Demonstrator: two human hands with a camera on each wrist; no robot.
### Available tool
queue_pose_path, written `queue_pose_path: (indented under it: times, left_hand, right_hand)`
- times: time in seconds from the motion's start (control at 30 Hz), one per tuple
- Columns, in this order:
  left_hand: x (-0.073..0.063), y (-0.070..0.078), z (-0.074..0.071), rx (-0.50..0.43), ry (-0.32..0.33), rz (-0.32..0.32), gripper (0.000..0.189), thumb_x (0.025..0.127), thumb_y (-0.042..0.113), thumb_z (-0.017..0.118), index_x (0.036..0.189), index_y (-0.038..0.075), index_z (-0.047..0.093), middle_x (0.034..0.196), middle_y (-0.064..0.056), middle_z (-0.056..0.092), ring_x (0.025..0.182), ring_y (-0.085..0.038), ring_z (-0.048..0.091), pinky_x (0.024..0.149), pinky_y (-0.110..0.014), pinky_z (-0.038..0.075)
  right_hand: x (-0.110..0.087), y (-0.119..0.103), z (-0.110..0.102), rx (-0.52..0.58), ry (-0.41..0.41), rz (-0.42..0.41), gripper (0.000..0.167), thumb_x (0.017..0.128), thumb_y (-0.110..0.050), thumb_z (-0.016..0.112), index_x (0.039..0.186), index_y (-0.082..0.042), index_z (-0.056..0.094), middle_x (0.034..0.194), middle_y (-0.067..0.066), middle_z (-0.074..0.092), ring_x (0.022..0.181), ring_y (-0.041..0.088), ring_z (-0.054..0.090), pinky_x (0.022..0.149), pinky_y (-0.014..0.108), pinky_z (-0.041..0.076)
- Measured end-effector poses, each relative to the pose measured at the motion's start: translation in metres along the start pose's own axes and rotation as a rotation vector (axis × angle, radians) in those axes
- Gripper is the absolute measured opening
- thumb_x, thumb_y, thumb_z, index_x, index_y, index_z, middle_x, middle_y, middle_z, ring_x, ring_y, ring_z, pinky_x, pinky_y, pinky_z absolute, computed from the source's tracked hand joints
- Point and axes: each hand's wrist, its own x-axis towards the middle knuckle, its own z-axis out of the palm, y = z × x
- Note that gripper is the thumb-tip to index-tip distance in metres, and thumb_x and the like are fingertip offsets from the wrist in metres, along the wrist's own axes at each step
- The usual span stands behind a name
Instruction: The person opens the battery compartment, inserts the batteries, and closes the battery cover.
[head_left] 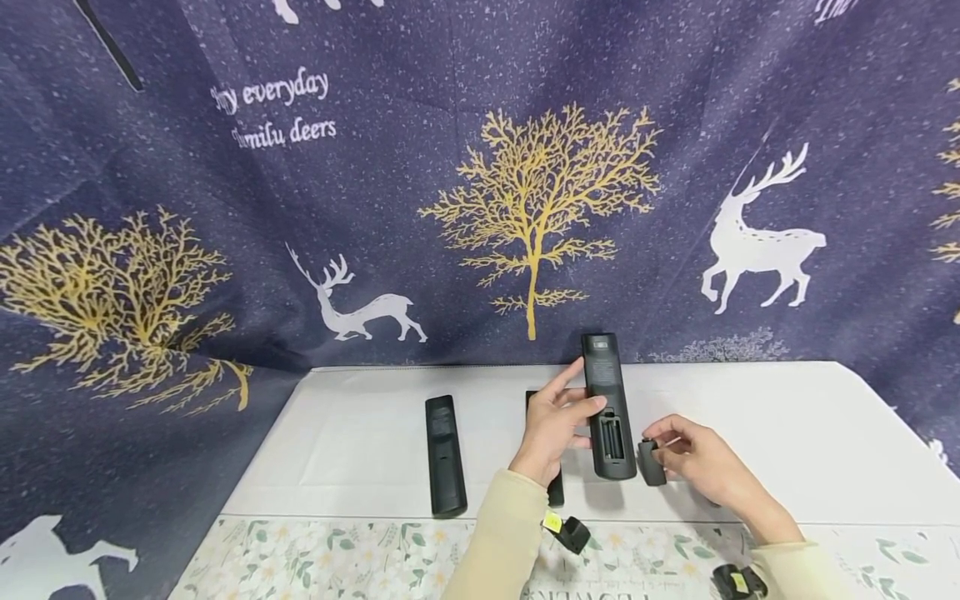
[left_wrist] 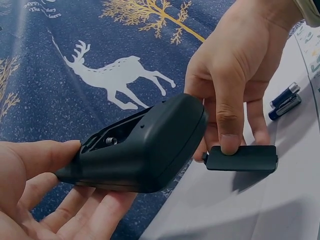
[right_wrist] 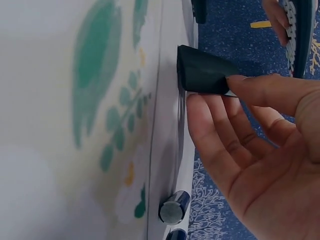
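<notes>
My left hand [head_left: 551,425] grips a black remote control [head_left: 602,367] with its back and uncovered battery compartment [head_left: 612,438] facing up. A metal spring [left_wrist: 111,141] shows inside the compartment in the left wrist view. Just right of the remote, my right hand [head_left: 697,458] pinches a black battery cover [head_left: 651,463] between thumb and fingers. The left wrist view has the cover [left_wrist: 241,158] apart from the remote, just above the white table surface. Two batteries [left_wrist: 285,101] lie on the table beyond the right hand.
Another black remote control [head_left: 446,457] lies face down on the white table [head_left: 337,450]. A further dark remote [head_left: 556,492] is partly hidden under the left hand. A floral cloth [head_left: 337,558] covers the near edge, and a dark blue printed curtain [head_left: 390,183] hangs behind.
</notes>
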Motion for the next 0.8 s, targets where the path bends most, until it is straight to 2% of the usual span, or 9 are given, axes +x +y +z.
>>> queue_pose_path:
  times: [0.3,0.57,0.8]
  left_hand:
    - [-0.0001,0.0004,-0.0004,0.002,0.001,0.006,0.064,0.091,0.003,0.082,0.144,0.035,0.068,0.108,-0.003,0.075,0.083,-0.025,0.075,0.060,-0.040,0.064]
    - [-0.0002,0.0003,-0.0013,0.003,-0.003,0.006,0.063,0.091,0.004,0.083,0.144,0.035,0.068,0.108,-0.004,0.075,0.085,-0.026,0.076,0.062,-0.042,0.064]
    - [-0.0014,-0.0013,-0.0018,0.016,-0.015,0.014,0.063,0.092,0.005,0.083,0.146,0.034,0.067,0.109,-0.003,0.076,0.090,-0.029,0.076,0.066,-0.043,0.064]
  right_hand:
    - [0.0009,0.0017,0.0006,-0.036,0.007,0.022,0.027,0.092,0.011,0.071,0.117,0.007,0.066,0.102,0.015,0.071,0.088,0.027,0.071,0.061,0.034,0.061]
    - [0.0003,0.0033,0.0016,0.004,0.002,0.022,0.027,0.090,0.013,0.070,0.116,0.009,0.065,0.099,0.015,0.069,0.088,0.028,0.070,0.062,0.035,0.063]
    - [0.0020,0.0030,0.0008,-0.076,0.014,0.032,0.028,0.090,0.010,0.072,0.117,0.008,0.065,0.096,0.012,0.071,0.086,0.027,0.070,0.060,0.033,0.061]
